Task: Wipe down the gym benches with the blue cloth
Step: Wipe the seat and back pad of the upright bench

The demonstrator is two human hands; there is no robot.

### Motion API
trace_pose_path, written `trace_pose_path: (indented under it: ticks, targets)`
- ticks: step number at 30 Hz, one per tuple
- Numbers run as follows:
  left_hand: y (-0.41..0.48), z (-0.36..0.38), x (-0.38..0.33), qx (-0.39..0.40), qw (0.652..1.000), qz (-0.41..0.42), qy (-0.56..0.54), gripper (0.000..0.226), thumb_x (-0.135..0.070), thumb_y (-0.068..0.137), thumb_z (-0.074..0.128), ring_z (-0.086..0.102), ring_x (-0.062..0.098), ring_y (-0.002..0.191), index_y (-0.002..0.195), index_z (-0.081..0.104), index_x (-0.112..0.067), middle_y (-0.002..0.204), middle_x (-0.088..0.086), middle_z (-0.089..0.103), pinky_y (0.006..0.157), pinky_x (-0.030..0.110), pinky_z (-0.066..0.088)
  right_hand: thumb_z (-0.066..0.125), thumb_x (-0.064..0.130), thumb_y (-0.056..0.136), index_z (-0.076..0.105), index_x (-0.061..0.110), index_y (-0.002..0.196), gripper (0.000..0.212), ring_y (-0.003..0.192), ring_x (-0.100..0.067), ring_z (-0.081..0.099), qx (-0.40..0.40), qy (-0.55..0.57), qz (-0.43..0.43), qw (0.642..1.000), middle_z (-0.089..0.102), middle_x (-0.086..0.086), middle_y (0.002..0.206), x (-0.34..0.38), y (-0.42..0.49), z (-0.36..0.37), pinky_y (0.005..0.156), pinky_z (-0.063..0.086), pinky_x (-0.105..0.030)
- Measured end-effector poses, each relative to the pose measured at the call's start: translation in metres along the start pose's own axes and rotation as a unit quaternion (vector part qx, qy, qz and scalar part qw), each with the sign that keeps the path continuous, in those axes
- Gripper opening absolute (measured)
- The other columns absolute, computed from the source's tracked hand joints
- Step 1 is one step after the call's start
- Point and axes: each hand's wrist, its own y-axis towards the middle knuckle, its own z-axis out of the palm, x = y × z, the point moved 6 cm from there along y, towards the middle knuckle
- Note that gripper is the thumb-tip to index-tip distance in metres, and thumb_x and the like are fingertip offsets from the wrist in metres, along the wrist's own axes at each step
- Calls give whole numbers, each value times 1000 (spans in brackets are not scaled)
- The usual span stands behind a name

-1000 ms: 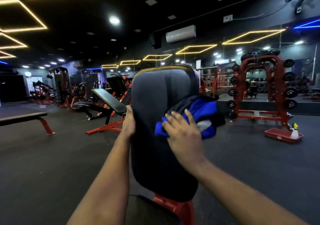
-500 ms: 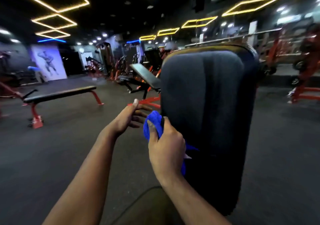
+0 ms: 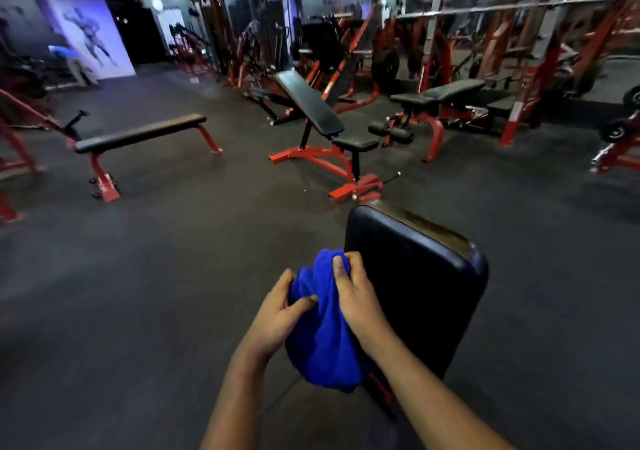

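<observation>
The left hand (image 3: 277,314), open and apart a moment ago, is now gripping the bunched blue cloth (image 3: 322,345) together with the right hand (image 3: 356,300), just left of the near bench pad (image 3: 422,287)

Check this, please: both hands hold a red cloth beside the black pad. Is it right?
No: the cloth is blue, not red; the head view shows it. Both the left hand and right hand hold it beside the black pad.
</observation>
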Motion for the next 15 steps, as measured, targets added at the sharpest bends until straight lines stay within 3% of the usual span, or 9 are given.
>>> trace_pose_path:
  ticks: [3,5,6,8,10,12,13,15]
  targets:
    - [-21,18,-28,37,999,-13,-27,56,-30,72,77,62,17,98,115,43,-18,107,1,62,88,37,53,39,33,105,59,28,91,25,99,-5,55,84,18,58,995,56,0,111,27,-16,-20,94,37,-20]
    - [-30,28,-34,64,995,-46,-57,72,-18,81,77,63,13,111,136,33,-31,122,-1,62,96,34,52,43,29,104,68,23,102,26,103,-11,58,129,-53,56,989,63,0,112,40,-20,-37,95,41,-23]
    - [-35,34,-33,65,995,-54,-49,72,-18,81,76,63,11,112,138,35,-34,122,-4,63,97,35,51,48,26,103,71,20,107,25,103,-12,60,130,-124,16,984,67,0,110,47,-21,-50,95,43,-26]
    - [-40,38,-25,31,997,-58,42,50,-31,76,76,66,10,102,122,55,-29,110,-6,69,93,41,53,58,19,96,76,18,101,18,95,-12,64,33,-196,-72,978,72,2,100,63,-19,-83,90,47,-26]
    - [-47,46,-19,-38,989,-85,118,29,-37,73,73,67,15,83,95,63,-22,87,-2,71,80,46,53,62,14,90,75,17,87,14,87,-18,63,-136,-210,-131,959,71,3,90,78,-11,-136,82,45,-28]
    - [-62,54,-13,-154,969,-125,147,23,-32,78,73,64,22,74,84,61,-13,77,5,67,71,45,52,59,18,88,71,17,86,12,89,-28,59,-228,-261,-128,929,69,-2,92,76,2,-181,80,43,-35]
    - [-66,54,-9,-224,949,-146,167,25,-30,80,73,63,27,75,82,61,-9,77,10,66,70,45,52,58,22,90,71,17,92,14,95,-31,58,-210,-265,-85,937,68,-5,98,70,16,-195,84,43,-37]
    - [-73,62,-5,-348,897,-182,202,34,-35,79,73,63,38,78,81,65,-2,81,20,63,70,46,52,54,31,97,68,17,110,23,110,-31,57,-56,-261,39,963,65,-8,113,44,42,-201,91,42,-36]
